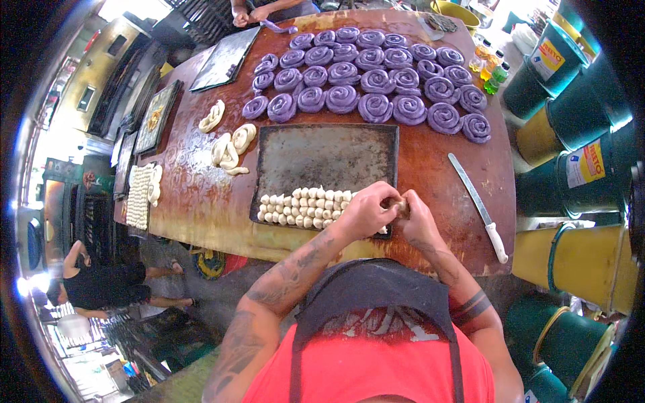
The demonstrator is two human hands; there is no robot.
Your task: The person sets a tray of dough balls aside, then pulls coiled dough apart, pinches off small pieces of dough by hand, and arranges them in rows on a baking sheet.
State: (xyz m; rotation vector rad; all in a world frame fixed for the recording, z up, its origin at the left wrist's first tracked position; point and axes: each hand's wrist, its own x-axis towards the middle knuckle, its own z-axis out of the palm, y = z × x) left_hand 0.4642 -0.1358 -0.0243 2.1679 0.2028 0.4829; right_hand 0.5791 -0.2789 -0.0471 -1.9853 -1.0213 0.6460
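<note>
My left hand [368, 209] and my right hand [418, 220] meet over the near right corner of a dark baking tray [322, 154]. Their fingers are closed together around a small piece of pale dough [402, 207], mostly hidden by the fingers. Rows of small pale dough balls [302, 207] fill the near side of the tray, and my left hand hangs over their right end. The tray's far part shows bare, stained metal. Left of the tray lie twisted lengths of pale dough [228, 153].
Many purple dough spirals [342, 74] cover the table's [430, 174] far side. A white-handled knife [480, 205] lies at right. More dough balls [143, 195] sit at far left. Another person's hands [259, 15] hold a purple dough strip. Large green bins [578, 107] line the right side.
</note>
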